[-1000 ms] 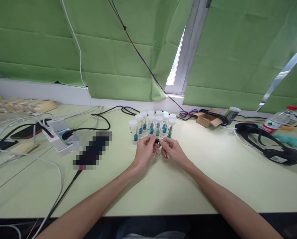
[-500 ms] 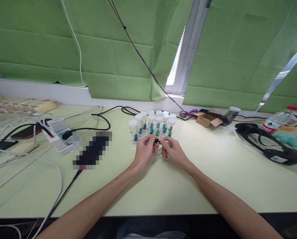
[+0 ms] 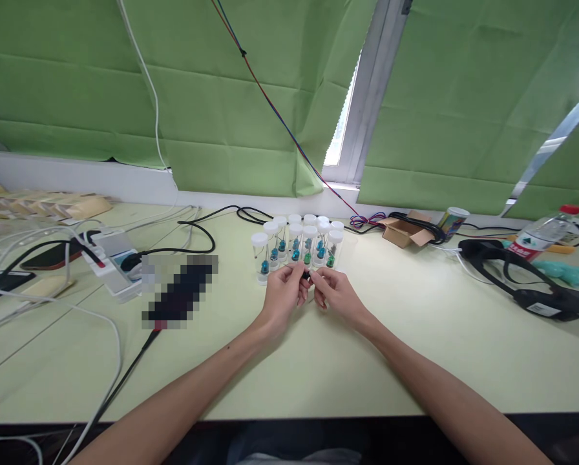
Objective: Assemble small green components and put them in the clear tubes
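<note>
Between my fingertips is a small black object, too small and covered to name. My left hand pinches it from the left side. From the right, the thumb and fingers of my right hand close on its other end. Both hands hover low over the table, almost touching each other. Just behind them stands a cluster of clear vials with white caps, upright in rows, with blue and green pieces inside. My fingers hide the lower parts of some front vials.
Left lie a white power strip, a blurred-out dark device and tangled cables. At the back right is an open cardboard box, near a canister. Farther right are a black headset and a plastic bottle.
My right fingers have shifted slightly left against the small black object, and less of it shows. The vials and everything else stay in place.
</note>
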{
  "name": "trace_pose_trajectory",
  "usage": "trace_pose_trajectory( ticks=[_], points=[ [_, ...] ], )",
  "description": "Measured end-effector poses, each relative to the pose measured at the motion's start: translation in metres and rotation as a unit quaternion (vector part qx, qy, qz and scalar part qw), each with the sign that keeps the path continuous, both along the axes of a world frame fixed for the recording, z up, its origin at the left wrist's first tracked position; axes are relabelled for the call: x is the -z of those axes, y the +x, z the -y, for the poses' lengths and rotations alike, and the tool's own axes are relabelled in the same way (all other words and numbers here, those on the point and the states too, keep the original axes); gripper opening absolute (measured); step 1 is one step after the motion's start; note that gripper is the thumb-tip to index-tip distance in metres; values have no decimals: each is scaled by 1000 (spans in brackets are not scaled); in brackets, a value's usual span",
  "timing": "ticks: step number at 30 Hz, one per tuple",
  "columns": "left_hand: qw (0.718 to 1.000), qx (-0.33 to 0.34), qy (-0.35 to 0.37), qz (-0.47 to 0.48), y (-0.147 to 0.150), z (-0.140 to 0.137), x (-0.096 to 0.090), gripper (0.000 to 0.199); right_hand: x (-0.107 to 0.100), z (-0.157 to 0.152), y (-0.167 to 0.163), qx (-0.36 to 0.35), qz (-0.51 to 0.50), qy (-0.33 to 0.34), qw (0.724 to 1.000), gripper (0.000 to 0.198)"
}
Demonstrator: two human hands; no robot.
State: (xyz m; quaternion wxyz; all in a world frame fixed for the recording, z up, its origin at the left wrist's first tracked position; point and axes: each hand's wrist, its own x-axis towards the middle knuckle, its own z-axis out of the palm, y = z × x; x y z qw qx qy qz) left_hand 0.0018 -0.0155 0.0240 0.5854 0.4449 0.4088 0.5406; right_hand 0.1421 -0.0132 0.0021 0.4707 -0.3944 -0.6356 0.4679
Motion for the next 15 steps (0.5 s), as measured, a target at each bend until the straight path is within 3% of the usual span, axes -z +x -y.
trace_pose_trajectory(
  ticks=[15],
  points=[
    [1000, 19, 12, -10, 0, -2, 3, 35, -1, -2, -1, 5, -7, -29, 1000, 58]
  ],
)
